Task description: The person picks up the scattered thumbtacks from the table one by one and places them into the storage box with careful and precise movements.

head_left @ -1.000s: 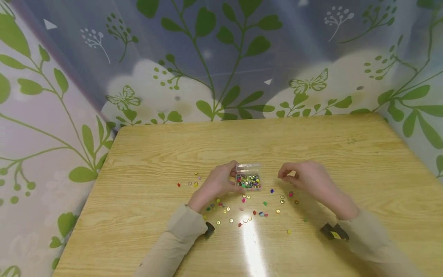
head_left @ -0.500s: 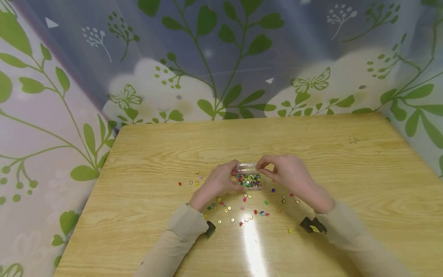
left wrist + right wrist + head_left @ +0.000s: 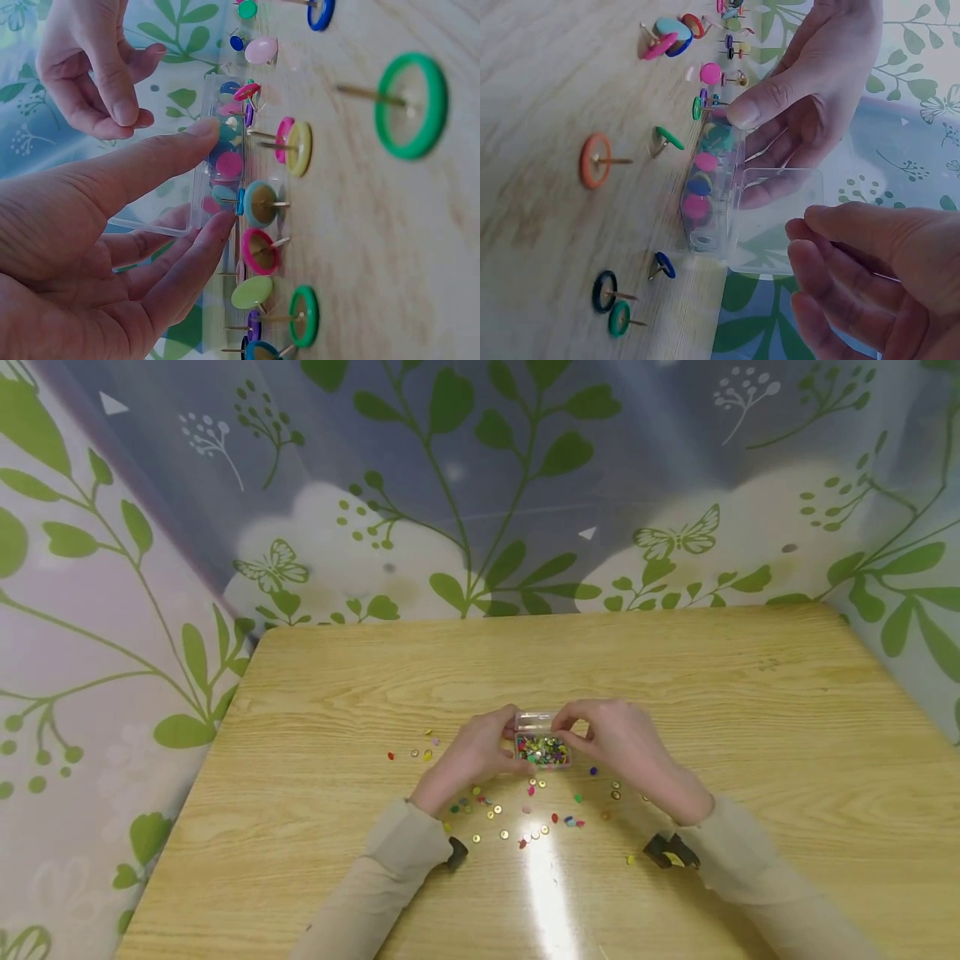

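Observation:
A small clear plastic box (image 3: 543,763) full of colourful thumbtacks (image 3: 542,750) stands on the table with its clear lid (image 3: 780,225) raised. My left hand (image 3: 480,750) grips it from the left side, thumb on the near wall and fingers behind. Over the box's right end is my right hand (image 3: 618,735), thumb and index fingertips close together and the other fingers loosely bent. In the right wrist view these fingertips are close to the lid, and no tack shows between them. Loose thumbtacks, such as an orange-rimmed one (image 3: 595,160), lie near the box.
Several scattered thumbtacks, among them a red one (image 3: 391,756) and a yellow one (image 3: 630,860), lie left, right and in front of the box on the wooden table (image 3: 337,685). A leaf-patterned curtain (image 3: 405,552) borders the table's back edge.
My right hand has moved left from beside the box to above its right end, and has barely shifted in the last half second. The left hand still holds the box in place.

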The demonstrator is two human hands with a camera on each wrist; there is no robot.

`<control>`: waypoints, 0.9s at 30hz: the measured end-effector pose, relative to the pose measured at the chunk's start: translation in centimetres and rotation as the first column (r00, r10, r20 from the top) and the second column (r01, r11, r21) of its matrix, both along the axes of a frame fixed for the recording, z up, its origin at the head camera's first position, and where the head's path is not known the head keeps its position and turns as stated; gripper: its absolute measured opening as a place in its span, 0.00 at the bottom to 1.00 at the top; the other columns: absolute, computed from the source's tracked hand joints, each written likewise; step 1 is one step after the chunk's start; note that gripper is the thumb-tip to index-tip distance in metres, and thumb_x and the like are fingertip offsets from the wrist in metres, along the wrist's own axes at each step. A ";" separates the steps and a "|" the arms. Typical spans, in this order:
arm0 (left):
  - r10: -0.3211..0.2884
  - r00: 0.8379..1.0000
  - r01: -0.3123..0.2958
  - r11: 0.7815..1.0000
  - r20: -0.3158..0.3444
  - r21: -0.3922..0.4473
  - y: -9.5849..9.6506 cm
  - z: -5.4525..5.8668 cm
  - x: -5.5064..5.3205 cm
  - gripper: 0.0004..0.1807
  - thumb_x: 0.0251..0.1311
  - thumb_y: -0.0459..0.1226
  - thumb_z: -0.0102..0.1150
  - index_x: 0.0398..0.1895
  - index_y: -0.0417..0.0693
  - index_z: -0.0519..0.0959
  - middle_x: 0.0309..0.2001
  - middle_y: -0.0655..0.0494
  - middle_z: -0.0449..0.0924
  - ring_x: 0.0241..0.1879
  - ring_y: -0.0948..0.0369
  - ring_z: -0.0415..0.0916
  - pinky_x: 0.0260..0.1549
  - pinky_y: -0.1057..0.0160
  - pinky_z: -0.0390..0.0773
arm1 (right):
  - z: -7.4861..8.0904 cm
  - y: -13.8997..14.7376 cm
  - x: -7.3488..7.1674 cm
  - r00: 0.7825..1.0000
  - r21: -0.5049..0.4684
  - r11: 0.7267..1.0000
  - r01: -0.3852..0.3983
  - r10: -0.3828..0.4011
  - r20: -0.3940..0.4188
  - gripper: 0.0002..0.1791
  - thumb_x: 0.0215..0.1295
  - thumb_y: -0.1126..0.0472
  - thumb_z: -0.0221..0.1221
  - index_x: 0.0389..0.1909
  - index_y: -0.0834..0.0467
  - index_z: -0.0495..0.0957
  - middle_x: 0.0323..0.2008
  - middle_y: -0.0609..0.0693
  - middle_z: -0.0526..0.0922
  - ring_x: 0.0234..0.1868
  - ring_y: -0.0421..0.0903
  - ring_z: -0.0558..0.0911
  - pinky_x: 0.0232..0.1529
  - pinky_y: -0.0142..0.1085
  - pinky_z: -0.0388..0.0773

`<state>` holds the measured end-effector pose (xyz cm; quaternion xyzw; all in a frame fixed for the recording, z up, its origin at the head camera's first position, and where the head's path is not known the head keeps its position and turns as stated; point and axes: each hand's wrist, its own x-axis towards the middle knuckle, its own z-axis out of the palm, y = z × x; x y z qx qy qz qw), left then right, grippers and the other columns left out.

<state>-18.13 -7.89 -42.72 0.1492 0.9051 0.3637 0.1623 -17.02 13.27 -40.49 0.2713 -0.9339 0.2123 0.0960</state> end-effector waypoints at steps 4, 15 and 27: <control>-0.004 1.000 0.005 1.000 -0.008 0.002 0.0 0.0 0.0 0.30 0.46 0.39 0.81 0.52 0.47 0.76 0.50 0.51 0.83 0.40 0.59 0.81 0.45 0.59 0.81 | 0.3 0.4 0.1 1.000 0.000 1.000 0.008 -0.008 0.008 0.03 0.61 0.60 0.70 0.36 0.53 0.87 0.34 0.47 0.90 0.18 0.35 0.78 0.16 0.29 0.67; 0.007 1.000 -0.007 1.000 0.001 -0.008 0.1 0.0 0.0 0.28 0.46 0.40 0.81 0.48 0.48 0.76 0.50 0.50 0.81 0.40 0.59 0.81 0.48 0.58 0.81 | 3.4 4.1 1.0 0.995 0.004 0.996 0.088 -0.088 -0.053 0.02 0.65 0.60 0.68 0.37 0.52 0.87 0.32 0.47 0.89 0.19 0.37 0.80 0.16 0.32 0.66; 0.013 1.000 -0.013 1.000 0.014 0.004 0.0 0.1 0.1 0.30 0.46 0.39 0.81 0.52 0.47 0.76 0.52 0.49 0.82 0.45 0.56 0.80 0.51 0.55 0.80 | 2.5 7.9 3.7 0.999 0.116 0.993 0.025 -0.020 -0.040 0.05 0.58 0.60 0.72 0.35 0.50 0.87 0.29 0.41 0.88 0.18 0.33 0.77 0.17 0.29 0.67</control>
